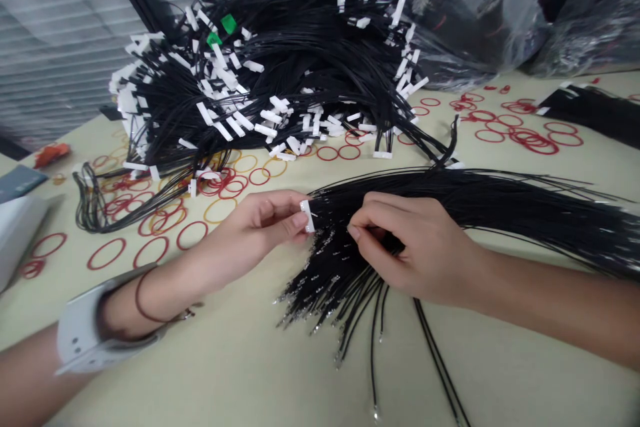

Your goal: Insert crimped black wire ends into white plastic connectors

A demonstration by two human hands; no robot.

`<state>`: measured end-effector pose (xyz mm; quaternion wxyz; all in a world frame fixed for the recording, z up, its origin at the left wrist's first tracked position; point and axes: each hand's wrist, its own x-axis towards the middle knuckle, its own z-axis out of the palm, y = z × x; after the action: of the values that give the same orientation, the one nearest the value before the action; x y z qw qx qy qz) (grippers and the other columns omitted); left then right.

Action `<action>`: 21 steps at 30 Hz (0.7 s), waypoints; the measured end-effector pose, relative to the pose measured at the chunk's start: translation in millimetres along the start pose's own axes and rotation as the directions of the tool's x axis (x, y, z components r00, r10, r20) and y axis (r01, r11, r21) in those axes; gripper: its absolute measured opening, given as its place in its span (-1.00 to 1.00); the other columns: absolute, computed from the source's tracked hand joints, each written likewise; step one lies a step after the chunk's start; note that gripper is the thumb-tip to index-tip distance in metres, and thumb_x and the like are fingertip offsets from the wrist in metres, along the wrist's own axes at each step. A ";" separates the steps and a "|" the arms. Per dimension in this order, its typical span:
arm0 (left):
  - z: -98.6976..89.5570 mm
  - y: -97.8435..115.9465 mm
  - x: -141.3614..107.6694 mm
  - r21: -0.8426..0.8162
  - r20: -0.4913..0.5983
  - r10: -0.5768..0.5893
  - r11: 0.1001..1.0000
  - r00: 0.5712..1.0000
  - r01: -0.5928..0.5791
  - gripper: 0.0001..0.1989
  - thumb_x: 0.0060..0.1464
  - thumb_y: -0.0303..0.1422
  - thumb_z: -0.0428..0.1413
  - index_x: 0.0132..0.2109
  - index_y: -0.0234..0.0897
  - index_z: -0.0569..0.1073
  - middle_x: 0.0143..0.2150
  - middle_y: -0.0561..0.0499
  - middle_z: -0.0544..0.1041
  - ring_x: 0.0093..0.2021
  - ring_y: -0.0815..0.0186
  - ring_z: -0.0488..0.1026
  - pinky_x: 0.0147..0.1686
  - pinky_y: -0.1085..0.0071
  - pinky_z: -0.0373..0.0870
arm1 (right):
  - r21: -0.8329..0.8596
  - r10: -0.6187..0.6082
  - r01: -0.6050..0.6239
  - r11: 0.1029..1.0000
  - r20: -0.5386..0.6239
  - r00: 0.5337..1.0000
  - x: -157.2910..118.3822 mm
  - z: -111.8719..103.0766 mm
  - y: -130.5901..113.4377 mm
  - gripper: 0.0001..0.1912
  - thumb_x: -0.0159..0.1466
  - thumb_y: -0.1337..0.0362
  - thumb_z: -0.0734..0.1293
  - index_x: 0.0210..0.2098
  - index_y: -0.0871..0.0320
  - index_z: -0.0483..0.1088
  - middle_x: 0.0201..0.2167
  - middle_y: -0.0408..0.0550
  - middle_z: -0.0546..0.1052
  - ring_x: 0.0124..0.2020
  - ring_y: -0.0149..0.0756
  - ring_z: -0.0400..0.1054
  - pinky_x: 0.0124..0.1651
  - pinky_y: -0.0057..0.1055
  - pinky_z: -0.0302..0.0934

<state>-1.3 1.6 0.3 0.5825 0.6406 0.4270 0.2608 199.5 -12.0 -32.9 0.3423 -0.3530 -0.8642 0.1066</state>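
Note:
Between the thumb and fingers of my left hand is a small white connector, held beside the near ends of a thick bundle of black wires. My right hand lies over that bundle, thumb and index finger pinched together; whatever is between them is too small to make out. Small metal tips show at the wire ends, fanned out below and between the hands. A few single wires hang toward the front of the table.
A large heap of black cables with white connectors fills the back of the table. Red and yellow rubber bands lie scattered. Clear plastic bags stand at the back right, and a white box at the left edge.

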 end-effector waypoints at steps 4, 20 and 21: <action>0.4 -1.5 2.3 0.026 0.001 0.013 1.000 1.000 -0.013 -0.89 0.07 -0.51 -0.01 -0.37 -0.38 0.39 -0.45 0.10 0.37 -0.43 0.49 0.28 -0.42 0.62 0.20 | -0.001 0.001 -0.001 1.000 0.018 1.000 -0.1 0.2 -0.8 -0.94 0.08 0.46 0.19 -0.50 0.24 0.27 -0.57 -0.18 0.28 -0.56 -0.51 0.10 -0.53 -0.50 -0.02; 0.8 -1.3 1.0 0.083 0.012 0.016 0.996 1.000 -0.017 -0.89 0.09 -0.49 -0.02 -0.31 -0.34 0.41 -0.41 0.09 0.38 -0.39 0.47 0.28 -0.37 0.59 0.24 | 0.077 -0.039 0.042 0.996 -0.043 0.998 0.4 -0.2 -0.8 -0.90 0.06 0.50 0.19 -0.49 0.20 0.23 -0.56 -0.19 0.26 -0.54 -0.52 0.10 -0.50 -0.51 0.00; 0.5 -1.6 1.1 0.083 0.013 0.020 0.996 1.000 -0.021 -0.89 0.09 -0.49 -0.02 -0.31 -0.33 0.41 -0.41 0.09 0.38 -0.39 0.47 0.29 -0.36 0.59 0.24 | 0.085 -0.045 0.049 0.995 -0.046 0.998 0.2 -0.3 -0.9 -0.90 0.07 0.50 0.19 -0.49 0.19 0.23 -0.56 -0.19 0.26 -0.54 -0.52 0.10 -0.50 -0.51 0.00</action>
<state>-0.6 2.2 -1.5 0.5553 0.6701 0.4274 0.2449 199.1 -12.5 -32.2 0.3786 -0.3197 -0.8591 0.1279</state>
